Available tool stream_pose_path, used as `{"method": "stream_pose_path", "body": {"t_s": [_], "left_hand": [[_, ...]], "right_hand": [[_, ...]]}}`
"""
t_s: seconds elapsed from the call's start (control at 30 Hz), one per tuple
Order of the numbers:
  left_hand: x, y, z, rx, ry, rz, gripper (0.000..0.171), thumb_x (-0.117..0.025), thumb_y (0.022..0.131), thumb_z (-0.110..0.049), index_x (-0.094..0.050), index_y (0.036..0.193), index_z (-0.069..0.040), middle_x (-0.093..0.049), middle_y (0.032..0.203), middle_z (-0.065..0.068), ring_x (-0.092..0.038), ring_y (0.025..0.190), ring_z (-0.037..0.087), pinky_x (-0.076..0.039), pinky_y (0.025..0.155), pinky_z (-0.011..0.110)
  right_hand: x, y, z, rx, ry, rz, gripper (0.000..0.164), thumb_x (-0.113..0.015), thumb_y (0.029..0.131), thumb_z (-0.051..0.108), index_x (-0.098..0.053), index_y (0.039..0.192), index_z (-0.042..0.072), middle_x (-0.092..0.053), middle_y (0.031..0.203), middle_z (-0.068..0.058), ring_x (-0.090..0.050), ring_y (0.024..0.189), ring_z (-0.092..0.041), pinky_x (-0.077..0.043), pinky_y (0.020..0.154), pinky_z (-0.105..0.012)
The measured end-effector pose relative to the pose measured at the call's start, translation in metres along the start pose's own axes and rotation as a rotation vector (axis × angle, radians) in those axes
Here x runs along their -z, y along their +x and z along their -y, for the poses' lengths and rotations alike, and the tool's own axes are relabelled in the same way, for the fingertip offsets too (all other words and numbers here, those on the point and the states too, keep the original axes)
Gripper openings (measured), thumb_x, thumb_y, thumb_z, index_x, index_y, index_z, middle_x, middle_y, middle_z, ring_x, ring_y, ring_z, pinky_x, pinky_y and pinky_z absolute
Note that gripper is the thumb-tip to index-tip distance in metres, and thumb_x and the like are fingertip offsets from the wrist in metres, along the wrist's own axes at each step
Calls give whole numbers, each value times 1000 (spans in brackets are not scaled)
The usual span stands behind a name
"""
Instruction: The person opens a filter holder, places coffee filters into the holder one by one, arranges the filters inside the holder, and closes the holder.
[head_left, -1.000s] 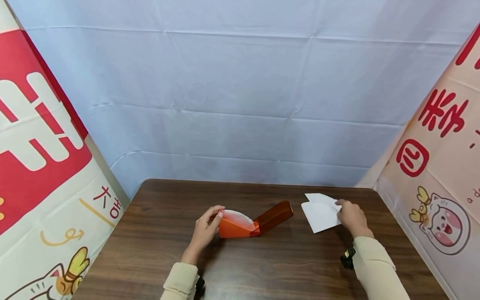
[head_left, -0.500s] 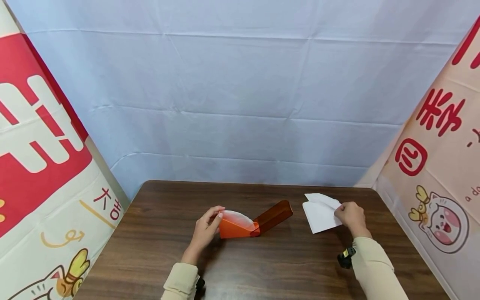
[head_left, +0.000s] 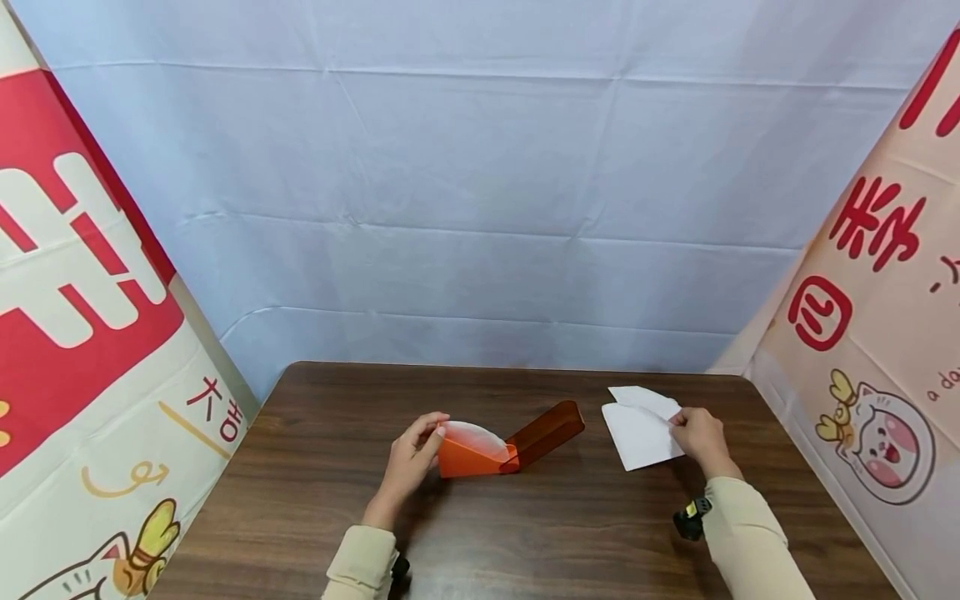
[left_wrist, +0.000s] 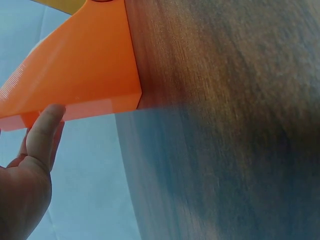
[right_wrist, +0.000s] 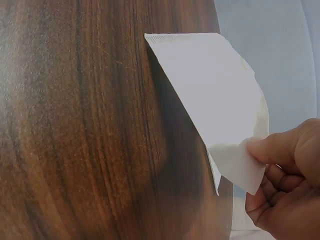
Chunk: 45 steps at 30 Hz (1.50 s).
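Note:
An orange plastic coffee filter holder (head_left: 471,461) stands left of the table's middle, holding white paper filters (head_left: 478,437). Its translucent brown lid (head_left: 546,435) is swung up and leans away to the right. My left hand (head_left: 408,457) is at the holder's tall left end; in the left wrist view its fairly straight fingers (left_wrist: 44,132) press against the orange end wall. Over the right side of the table, my right hand (head_left: 702,437) pinches a white coffee filter (head_left: 641,435) between thumb and finger. The right wrist view shows this filter's crimped edge, with its top corner bent toward the thumb (right_wrist: 270,147).
The brown wood-grain table (head_left: 540,542) ends at a pale blue cloth backdrop (head_left: 480,208). Printed cloth panels hang at both sides, one at left (head_left: 75,333) and one at right (head_left: 870,333), near the table's side edges.
My right hand's fingers have shifted slightly on the filter, and its near corner has come a little lower and nearer. The left hand, holder and lid stay put.

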<state>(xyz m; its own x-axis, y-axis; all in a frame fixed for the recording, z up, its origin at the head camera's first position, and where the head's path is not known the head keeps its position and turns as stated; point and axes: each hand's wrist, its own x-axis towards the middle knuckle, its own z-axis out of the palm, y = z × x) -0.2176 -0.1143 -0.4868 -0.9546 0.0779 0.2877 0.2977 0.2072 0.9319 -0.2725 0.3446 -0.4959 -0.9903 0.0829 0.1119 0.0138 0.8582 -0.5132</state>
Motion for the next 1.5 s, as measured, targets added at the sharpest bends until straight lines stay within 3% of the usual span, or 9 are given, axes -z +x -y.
{"method": "stream_pose_path", "body": {"t_s": [0.17, 0.37, 0.57, 0.8, 0.9, 1.27, 1.5], "left_hand": [[0, 0, 1, -1, 1, 1, 22, -56, 94, -13, -61, 116, -9, -61, 101, 13, -60, 86, 34, -54, 60, 48], [2, -1, 3, -18, 16, -8, 23, -57, 94, -12, -61, 115, -4, -62, 100, 13, -60, 84, 34, -54, 58, 45], [2, 0, 2, -28, 25, -21, 23, -57, 94, -12, -61, 116, -6, -62, 100, 13, -61, 83, 35, -54, 56, 45], [2, 0, 3, 1, -8, -2, 27, -56, 94, -12, -59, 119, -2, -61, 103, 15, -61, 87, 34, -53, 61, 48], [3, 0, 5, 7, -20, 2, 27, -56, 94, -12, -60, 119, -3, -61, 103, 14, -61, 87, 33, -53, 62, 49], [3, 1, 5, 4, -19, 8, 29, -57, 94, -13, -58, 121, -1, -61, 105, 15, -61, 89, 31, -53, 63, 48], [2, 1, 4, -10, -11, 13, 29, -56, 94, -12, -58, 121, 0, -60, 108, 16, -61, 91, 31, -53, 65, 48]], "right_hand": [[7, -4, 4, 4, 11, 2, 13, -58, 81, 5, -65, 78, -5, -62, 77, -17, -53, 69, -32, -43, 61, -42], [17, -13, 15, 24, 49, -34, 16, -60, 83, 9, -67, 80, -6, -63, 80, -19, -55, 75, -38, -44, 66, -48], [22, -16, 31, 52, 70, -157, 12, -64, 84, 8, -70, 79, -2, -65, 80, -17, -55, 78, -39, -42, 66, -46], [29, -16, 45, 159, 81, -352, 6, -66, 83, 2, -67, 78, -1, -64, 74, -13, -54, 64, -27, -39, 58, -39], [30, -15, 47, 192, 72, -389, 5, -66, 83, 1, -66, 78, -1, -64, 72, -12, -52, 61, -26, -38, 58, -39], [30, -16, 47, 197, 76, -385, 6, -66, 83, 0, -66, 77, -1, -63, 70, -12, -54, 62, -29, -37, 65, -48], [34, -28, 49, 184, 90, -416, 5, -68, 83, 2, -67, 79, -1, -65, 73, -15, -54, 63, -30, -37, 62, -43]]}}
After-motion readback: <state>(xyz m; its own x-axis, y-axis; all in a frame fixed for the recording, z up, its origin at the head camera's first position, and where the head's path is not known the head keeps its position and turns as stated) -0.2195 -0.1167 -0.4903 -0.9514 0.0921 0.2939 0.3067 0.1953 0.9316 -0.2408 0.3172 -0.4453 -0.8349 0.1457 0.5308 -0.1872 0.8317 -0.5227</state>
